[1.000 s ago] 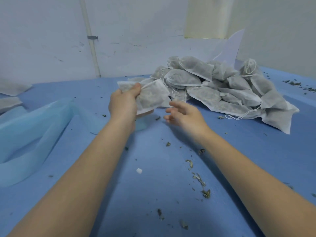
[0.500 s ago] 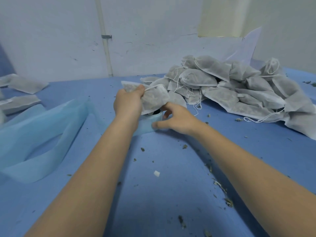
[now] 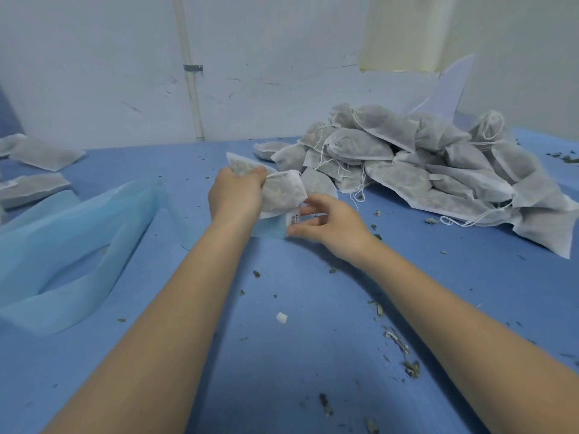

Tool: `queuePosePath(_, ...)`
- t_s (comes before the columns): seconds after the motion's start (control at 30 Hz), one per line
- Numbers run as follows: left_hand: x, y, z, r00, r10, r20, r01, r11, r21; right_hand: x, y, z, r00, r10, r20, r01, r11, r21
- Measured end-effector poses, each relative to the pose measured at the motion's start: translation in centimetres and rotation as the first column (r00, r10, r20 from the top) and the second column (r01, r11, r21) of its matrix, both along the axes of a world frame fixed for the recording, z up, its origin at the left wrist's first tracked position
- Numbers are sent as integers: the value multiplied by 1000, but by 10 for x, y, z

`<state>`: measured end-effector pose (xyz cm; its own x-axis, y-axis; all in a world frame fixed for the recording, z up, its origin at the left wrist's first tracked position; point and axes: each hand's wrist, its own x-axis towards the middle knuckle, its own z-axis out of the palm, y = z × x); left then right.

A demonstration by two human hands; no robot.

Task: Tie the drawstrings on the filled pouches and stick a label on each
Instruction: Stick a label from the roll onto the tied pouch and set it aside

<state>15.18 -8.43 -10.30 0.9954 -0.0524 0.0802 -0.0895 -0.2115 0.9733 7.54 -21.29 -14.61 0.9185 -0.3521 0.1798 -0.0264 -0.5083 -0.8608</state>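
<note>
Blue cloth covered the tabletop (image 3: 313,355), which ran back to a scuffed white wall with a thin white pipe (image 3: 192,89) clamped upright against it. Bits of dried herb (image 3: 410,368) and a small white scrap (image 3: 281,317) lay scattered on the near cloth.

At the middle of the scene, the left hand (image 3: 236,195) gripped a filled pouch (image 3: 282,195) by its gathered neck, fingers curled round the bunched fabric, holding it raised just above the cloth. Just right of it, the right hand (image 3: 329,225) pinched a small white label (image 3: 294,219) between thumb and fingertips at the pouch's lower edge; whether the label touched the pouch could not be told. Beneath both lay the end of a pale blue strip (image 3: 269,228), which ran on leftward into a loose folded band (image 3: 78,245) across the left side.

Far to the right sat a heap of filled pouches (image 3: 438,170), their white drawstrings (image 3: 360,189) trailing loose onto the cloth. At the far left edge, well apart from the heap, a few more pouches (image 3: 40,170) lay flat.
</note>
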Motion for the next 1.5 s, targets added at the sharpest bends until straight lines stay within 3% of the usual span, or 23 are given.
queuePosePath(0.37,-3,0,1,996,-34,87,19,986,166,6,-8,-1,992,-32,124,40,997,-66)
queuePosePath(0.57,-4,1,1,996,-40,84,24,983,184,7,-12,-2,985,-91,147,98,994,-43)
queuePosePath(0.87,-6,-1,0,993,-41,114,15,976,216,-1,-2,-2,966,-214,144,236,958,-162)
queuePosePath(1.03,-6,0,1,993,-35,114,9,976,216,-13,17,4,992,-88,90,106,971,-213)
queuePosePath(1.17,-8,0,4,992,-44,114,23,984,174,-32,25,17,991,132,9,-124,951,-282)
queuePosePath(1.3,-18,0,6,977,-91,194,92,996,3,-47,13,39,984,116,133,-71,951,-302)
queuePosePath(1.4,-30,-2,8,947,-231,222,258,961,-101,-52,4,50,960,89,265,-15,963,-268)
queuePosePath(1.5,-39,-8,7,909,-359,211,383,920,-87,-53,-5,54,935,41,353,47,970,-238)
